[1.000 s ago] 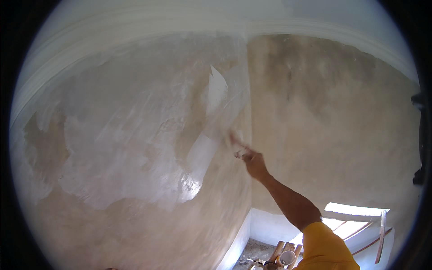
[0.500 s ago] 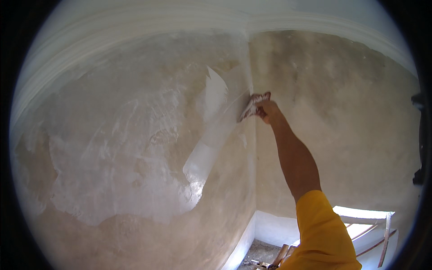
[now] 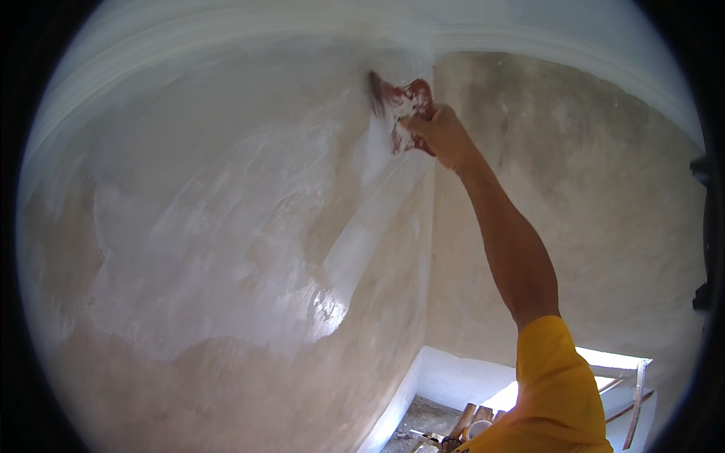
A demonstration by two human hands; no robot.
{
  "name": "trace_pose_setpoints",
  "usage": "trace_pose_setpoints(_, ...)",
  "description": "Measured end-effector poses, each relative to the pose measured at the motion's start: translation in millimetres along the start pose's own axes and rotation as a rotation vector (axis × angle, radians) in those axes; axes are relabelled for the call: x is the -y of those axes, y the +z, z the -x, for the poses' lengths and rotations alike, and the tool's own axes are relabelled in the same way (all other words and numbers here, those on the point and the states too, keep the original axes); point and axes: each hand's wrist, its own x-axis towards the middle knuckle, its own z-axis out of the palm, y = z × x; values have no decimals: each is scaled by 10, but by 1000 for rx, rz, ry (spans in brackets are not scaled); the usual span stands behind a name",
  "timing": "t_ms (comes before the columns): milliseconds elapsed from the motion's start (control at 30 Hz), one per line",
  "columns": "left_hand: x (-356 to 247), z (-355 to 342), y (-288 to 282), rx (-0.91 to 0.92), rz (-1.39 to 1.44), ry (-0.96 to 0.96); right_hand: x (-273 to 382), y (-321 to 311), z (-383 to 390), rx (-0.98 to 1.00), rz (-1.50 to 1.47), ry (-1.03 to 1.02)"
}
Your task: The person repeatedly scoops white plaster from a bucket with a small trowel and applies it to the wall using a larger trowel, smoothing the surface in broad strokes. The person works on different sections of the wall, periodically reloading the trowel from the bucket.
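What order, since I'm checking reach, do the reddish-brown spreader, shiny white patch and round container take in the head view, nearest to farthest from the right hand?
1. Reddish-brown spreader: in the right hand's grip, touching it.
2. Shiny white patch: below and to the left.
3. Round container: far below, near the lower edge.

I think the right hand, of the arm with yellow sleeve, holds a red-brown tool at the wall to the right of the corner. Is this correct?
Only the side is wrong: the head view shows the right hand holding the red-brown tool at the wall to the left of the corner.
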Motion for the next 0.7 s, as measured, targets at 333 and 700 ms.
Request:
trace_pose_setpoints(333, 602, -981, -340, 29, 11, 24, 480, 1260, 2074, 319, 421, -237)
trace_pose_setpoints(700, 3240, -2398, -1032, -4, -7, 99, 2499, 1289, 1626, -247, 555, -643)
